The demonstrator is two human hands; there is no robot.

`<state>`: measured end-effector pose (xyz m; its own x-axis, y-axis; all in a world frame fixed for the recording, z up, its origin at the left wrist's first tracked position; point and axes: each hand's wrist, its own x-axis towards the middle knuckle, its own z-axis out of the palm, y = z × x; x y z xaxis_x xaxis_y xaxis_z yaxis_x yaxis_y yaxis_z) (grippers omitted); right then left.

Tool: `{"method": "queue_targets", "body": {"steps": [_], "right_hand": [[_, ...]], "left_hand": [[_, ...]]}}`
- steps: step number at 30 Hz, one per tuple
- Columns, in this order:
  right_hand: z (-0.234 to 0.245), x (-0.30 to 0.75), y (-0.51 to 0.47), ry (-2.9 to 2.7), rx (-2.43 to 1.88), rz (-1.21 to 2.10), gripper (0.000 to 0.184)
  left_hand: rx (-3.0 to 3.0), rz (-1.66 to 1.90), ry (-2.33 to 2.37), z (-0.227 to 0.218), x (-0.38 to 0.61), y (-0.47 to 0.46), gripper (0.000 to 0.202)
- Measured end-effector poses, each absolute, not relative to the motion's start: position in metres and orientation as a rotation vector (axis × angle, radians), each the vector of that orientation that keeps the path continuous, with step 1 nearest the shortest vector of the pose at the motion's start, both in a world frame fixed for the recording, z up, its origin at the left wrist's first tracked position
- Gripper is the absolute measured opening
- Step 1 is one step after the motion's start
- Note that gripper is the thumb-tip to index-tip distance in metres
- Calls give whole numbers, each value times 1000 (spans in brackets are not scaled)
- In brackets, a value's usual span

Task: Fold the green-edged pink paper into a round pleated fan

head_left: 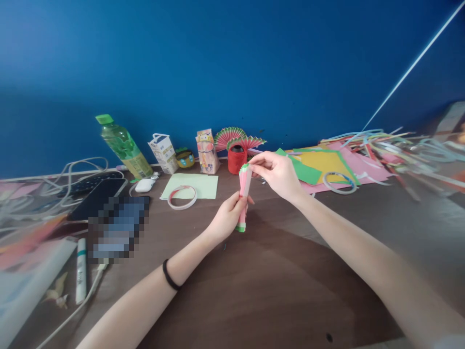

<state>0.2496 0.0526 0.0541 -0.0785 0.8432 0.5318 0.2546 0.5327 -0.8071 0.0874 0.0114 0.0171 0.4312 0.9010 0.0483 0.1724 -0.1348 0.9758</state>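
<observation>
A pleated strip of pink paper with green ends (pixel 244 186) stands upright above the brown table (pixel 276 291). My left hand (pixel 227 219) is wrapped round its lower half, a black band on that wrist. At the strip's top end, my right hand (pixel 275 170) pinches the folds with its fingertips. Both hands hover over the middle of the table.
Behind stand a red thread spool (pixel 237 159), finished paper fans (pixel 236 138), small cartons (pixel 207 151) and a green bottle (pixel 123 145). A tape ring (pixel 182 196) lies on pale green paper (pixel 198 185). Coloured sheets and strips (pixel 363 155) fill the right; a phone, cables and a marker (pixel 81 270) lie left.
</observation>
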Motion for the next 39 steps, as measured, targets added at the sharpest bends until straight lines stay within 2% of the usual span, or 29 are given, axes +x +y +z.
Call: {"method": "queue_targets", "body": {"steps": [15,22,31,39], "right_hand": [[55,249,54,-1590,-946,667,19],[61,251,52,-1589,-934,754,14],[65,254,53,-1589,-944,872,17],[61,251,51,-1667,-1023,719,12]], "left_hand": [[1600,836,958,15,88,13,27],[1629,818,930,15,87,13,25],[1626,810,909,17,85,14,24],[1508,957,890,13,89,14,26]]}}
